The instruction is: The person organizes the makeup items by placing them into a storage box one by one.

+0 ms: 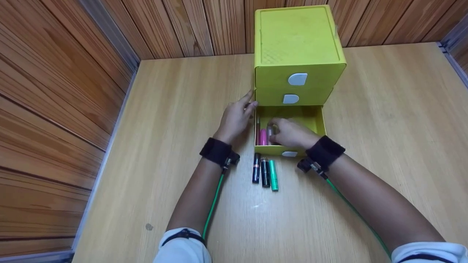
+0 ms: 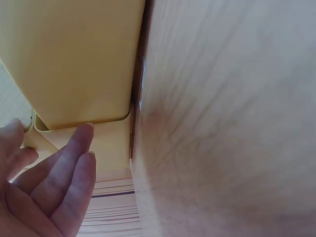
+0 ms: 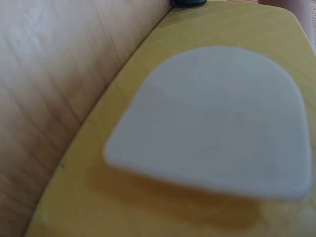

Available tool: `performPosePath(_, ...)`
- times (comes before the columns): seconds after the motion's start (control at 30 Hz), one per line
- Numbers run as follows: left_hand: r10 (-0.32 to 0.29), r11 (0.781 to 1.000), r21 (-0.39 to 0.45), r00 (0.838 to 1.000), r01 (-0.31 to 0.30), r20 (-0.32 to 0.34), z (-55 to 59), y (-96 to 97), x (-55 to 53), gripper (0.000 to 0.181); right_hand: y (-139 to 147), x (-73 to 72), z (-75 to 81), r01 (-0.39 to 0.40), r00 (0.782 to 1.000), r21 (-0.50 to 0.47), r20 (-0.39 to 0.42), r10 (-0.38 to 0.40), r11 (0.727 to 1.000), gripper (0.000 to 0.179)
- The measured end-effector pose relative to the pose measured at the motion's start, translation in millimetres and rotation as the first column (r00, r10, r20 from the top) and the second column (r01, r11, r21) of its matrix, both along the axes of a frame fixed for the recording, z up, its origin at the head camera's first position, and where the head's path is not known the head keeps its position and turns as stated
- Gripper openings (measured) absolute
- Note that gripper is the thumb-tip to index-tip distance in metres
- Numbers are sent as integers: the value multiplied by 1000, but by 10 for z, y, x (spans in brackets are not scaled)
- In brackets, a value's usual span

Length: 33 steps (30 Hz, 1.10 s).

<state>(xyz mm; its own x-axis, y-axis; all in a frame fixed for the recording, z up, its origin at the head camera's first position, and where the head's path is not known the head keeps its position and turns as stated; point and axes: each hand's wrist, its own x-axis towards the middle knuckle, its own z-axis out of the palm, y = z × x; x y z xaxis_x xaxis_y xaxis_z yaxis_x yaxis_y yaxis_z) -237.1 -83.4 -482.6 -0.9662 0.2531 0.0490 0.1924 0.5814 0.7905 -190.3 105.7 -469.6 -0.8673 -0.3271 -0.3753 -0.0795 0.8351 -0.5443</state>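
A lime-yellow drawer unit [image 1: 298, 40] stands against the back wall, its bottom drawer [image 1: 310, 115] pulled out. Inside that drawer my right hand [image 1: 292, 133] pinches a greyish marker [image 1: 270, 134] between thumb and fingers. A pink marker [image 1: 263, 137] lies just left of it, beside a slim dark brown one [image 1: 258, 133] along the drawer's side. My left hand [image 1: 234, 118] is at the unit's left side, fingers extended and fingertips right at its edge. In the left wrist view, the left fingers [image 2: 74, 182] lie along the yellow side. The right hand is hidden in the right wrist view.
In front of the drawer, two dark markers [image 1: 265, 172] and a green marker [image 1: 273, 175] lie side by side on the wooden table [image 1: 175, 109]. A white tab handle [image 3: 212, 118] sticks out from the drawer front. Wood-panelled walls [image 1: 47, 120] border the left and back.
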Motion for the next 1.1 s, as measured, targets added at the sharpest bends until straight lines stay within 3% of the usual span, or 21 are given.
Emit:
performPosePath(0.17, -1, 1000, -18, 1000, 0, -2, -1, -5, -1, 56, -3, -2, -3, -34, 999, 3, -25, 34, 999, 43)
performPosePath(0.47, 7, 1000, 0, 1000, -7, 10, -4, 1, 5, 55, 36, 14, 14, -14, 999, -10, -36, 14, 1000, 52)
performPosePath(0.77, 1, 1000, 24, 999, -2, 51, 11, 27, 4, 56, 105, 117, 157, 21, 999, -71, -25, -22, 997, 54)
performPosePath(0.93, 0, 1000, 19, 999, -1, 40, 3, 18, 4, 56, 153, 206, 280, 26, 995, -80, -91, -33, 996, 52)
performPosePath(1.1, -3, 1000, 6, 1000, 3, -5, -13, 9, -1, 55, 201, 328, 382, 23, 970, -98, -238, -46, 995, 37)
